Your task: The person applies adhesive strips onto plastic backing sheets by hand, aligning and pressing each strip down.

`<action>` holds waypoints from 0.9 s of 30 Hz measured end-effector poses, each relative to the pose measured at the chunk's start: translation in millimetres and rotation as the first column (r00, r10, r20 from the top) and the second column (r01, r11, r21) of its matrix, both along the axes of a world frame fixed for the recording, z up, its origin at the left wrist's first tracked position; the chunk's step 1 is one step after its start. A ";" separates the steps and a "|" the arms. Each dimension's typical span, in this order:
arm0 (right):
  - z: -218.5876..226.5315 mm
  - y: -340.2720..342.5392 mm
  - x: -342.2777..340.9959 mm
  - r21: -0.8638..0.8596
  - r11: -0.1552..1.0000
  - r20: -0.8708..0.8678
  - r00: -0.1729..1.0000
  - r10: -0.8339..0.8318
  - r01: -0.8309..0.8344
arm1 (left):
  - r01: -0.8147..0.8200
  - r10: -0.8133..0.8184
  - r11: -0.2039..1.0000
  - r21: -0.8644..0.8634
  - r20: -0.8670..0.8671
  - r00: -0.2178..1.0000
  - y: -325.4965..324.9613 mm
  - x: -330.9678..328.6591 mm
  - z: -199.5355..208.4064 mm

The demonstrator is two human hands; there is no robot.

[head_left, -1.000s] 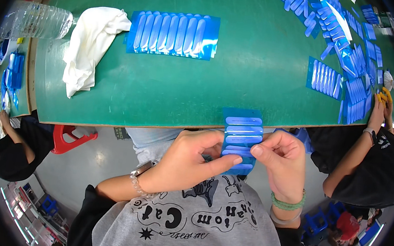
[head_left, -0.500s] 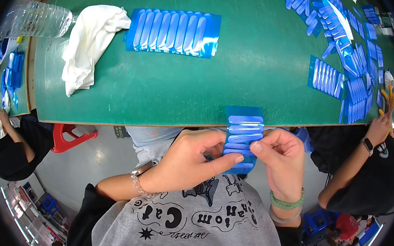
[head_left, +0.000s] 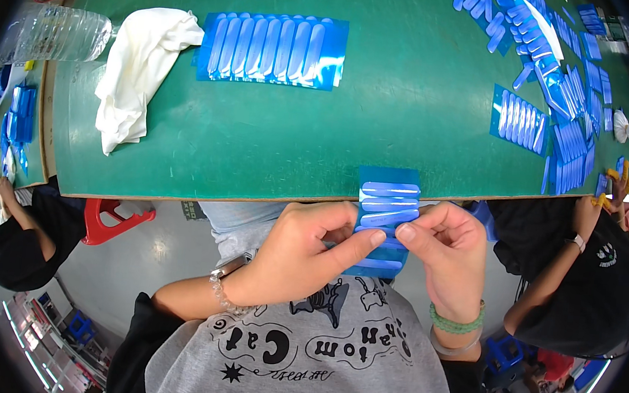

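Observation:
A translucent blue film sheet (head_left: 389, 176) carrying several long, round-ended blue strips (head_left: 390, 204) is held upright over the table's near edge. My left hand (head_left: 310, 245) grips its left side, thumb in front and fingers partly hidden behind. From the right, my right hand (head_left: 444, 253) pinches the sheet, its thumb tip resting at the end of a middle strip. That strip tilts slightly compared with the ones above it. My thumbs and fingers partly cover the strips around the sheet's middle.
On the green table (head_left: 259, 139) lie a stack of blue strip sheets (head_left: 271, 50), a white cloth (head_left: 139, 76) and a clear plastic bottle (head_left: 59, 33). A single strip sheet (head_left: 519, 119) lies beside a blue pile (head_left: 570, 144) at right. A co-worker's yellow-tipped hand (head_left: 618, 186) is beyond it.
My left thumb has shifted slightly up and left along the sheet. Both hands keep their hold. The co-worker's arm at right has moved nearer the table edge.

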State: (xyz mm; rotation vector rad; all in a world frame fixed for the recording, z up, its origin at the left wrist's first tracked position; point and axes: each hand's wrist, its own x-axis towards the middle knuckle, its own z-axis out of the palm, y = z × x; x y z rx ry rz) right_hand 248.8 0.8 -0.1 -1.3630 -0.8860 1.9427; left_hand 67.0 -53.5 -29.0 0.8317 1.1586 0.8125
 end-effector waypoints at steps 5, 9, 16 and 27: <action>8.6 -3.1 1.1 0.095 0.992 0.054 0.994 -0.093 0.088 | -0.159 0.160 0.986 -0.045 0.018 0.987 -2.8 10.1 -5.5; 11.3 3.7 5.0 0.177 0.975 0.152 0.974 -0.166 0.138 | -0.304 0.301 0.948 0.089 0.043 0.953 -4.4 13.6 -15.6; 2.7 -1.5 -9.8 0.174 0.984 0.047 0.998 0.029 -0.037 | -0.297 0.291 0.944 0.143 0.064 0.955 0.9 17.5 -2.2; 18.1 13.8 -20.9 0.167 0.975 -0.093 0.987 -0.129 0.144 | -0.280 0.276 0.948 0.154 0.047 0.960 13.3 13.8 8.5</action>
